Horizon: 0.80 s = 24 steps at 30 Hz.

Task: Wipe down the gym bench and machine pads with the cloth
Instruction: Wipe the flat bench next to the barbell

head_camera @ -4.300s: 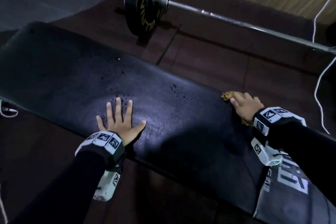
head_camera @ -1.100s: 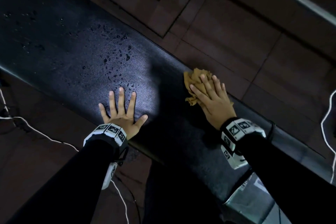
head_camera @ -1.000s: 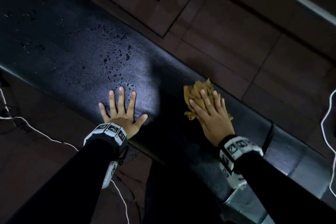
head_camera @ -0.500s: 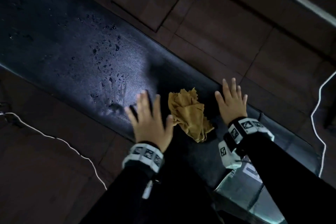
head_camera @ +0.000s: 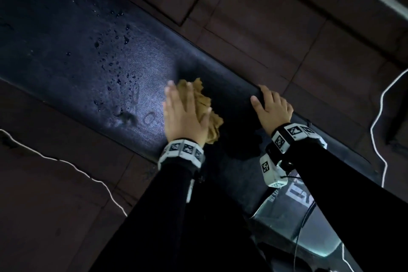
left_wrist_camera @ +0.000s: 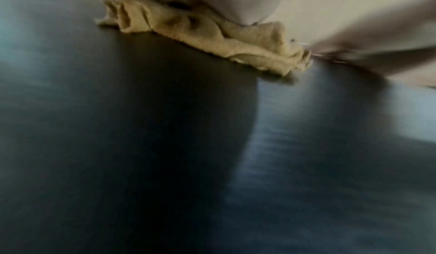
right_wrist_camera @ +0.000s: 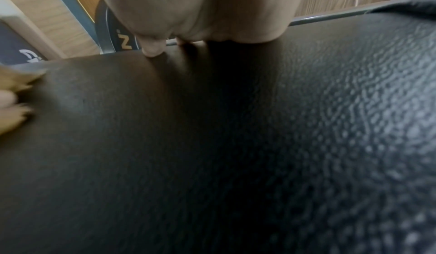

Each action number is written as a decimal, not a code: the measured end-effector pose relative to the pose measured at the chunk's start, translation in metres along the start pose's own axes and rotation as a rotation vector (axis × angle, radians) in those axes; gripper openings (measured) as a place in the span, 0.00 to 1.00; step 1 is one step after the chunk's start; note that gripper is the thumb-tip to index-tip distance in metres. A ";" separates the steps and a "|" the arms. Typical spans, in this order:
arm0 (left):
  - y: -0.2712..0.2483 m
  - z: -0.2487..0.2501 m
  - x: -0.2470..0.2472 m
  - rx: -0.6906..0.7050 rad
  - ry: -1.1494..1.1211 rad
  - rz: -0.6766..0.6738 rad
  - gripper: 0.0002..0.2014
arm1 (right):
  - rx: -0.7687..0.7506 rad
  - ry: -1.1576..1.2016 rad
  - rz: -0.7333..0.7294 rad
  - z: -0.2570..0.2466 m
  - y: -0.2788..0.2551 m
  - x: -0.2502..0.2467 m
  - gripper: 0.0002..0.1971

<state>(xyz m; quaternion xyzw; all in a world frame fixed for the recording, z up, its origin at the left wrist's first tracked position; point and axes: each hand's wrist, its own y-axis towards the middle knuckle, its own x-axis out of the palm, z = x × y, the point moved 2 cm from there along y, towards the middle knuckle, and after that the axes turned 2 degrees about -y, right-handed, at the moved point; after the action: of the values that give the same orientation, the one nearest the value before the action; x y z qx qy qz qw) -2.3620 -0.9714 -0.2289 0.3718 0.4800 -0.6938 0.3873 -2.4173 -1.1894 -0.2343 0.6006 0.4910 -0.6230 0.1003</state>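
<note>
Most of the cloth [head_camera: 205,106] is being covered by the left hand [head_camera: 184,117] in the head view; only crumpled edges are being shown past the fingers [head_camera: 171,95]. In the left wrist view the palm is being cut off by the upper edge and the bench [left_wrist_camera: 165,146] is being smeared by blur. The right hand's [head_camera: 272,109] fingertips are being hidden over the bench's far edge. A weight plate [right_wrist_camera: 113,34] is being cut off behind the right palm; its lettering cannot be read.

Bench pad [head_camera: 72,35]: black grained leatherette, faintly glossy, wet-beaded; cloth [head_camera: 204,104]: tan, crumpled, soft weave.
</note>
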 end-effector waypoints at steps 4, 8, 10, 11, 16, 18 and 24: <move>-0.007 -0.059 -0.014 -0.182 -0.087 0.153 0.38 | 0.001 -0.016 0.003 -0.001 0.001 0.002 0.26; -0.046 -0.071 -0.003 -0.356 -0.218 0.220 0.38 | 0.008 -0.047 0.031 0.000 0.001 0.005 0.27; -0.068 -0.055 0.008 -0.401 -0.265 0.201 0.38 | 0.007 -0.052 0.026 0.001 0.002 0.007 0.27; -0.078 -0.043 0.014 -0.399 -0.267 0.176 0.39 | 0.007 -0.051 0.023 0.001 0.002 0.008 0.27; -0.096 0.023 0.037 -0.221 -0.208 0.067 0.39 | 0.003 -0.052 0.034 0.001 0.002 0.007 0.27; -0.081 0.038 0.036 -0.133 -0.176 0.072 0.38 | 0.001 -0.047 0.012 0.002 0.002 0.006 0.27; -0.009 0.017 0.011 0.019 -0.064 0.098 0.37 | 0.001 -0.025 -0.021 0.002 0.002 0.001 0.27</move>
<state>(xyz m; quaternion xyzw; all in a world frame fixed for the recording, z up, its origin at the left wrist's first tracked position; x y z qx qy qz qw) -2.3776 -0.9870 -0.2308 0.3761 0.4421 -0.6900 0.4324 -2.4174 -1.1911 -0.2367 0.5876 0.4958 -0.6317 0.0996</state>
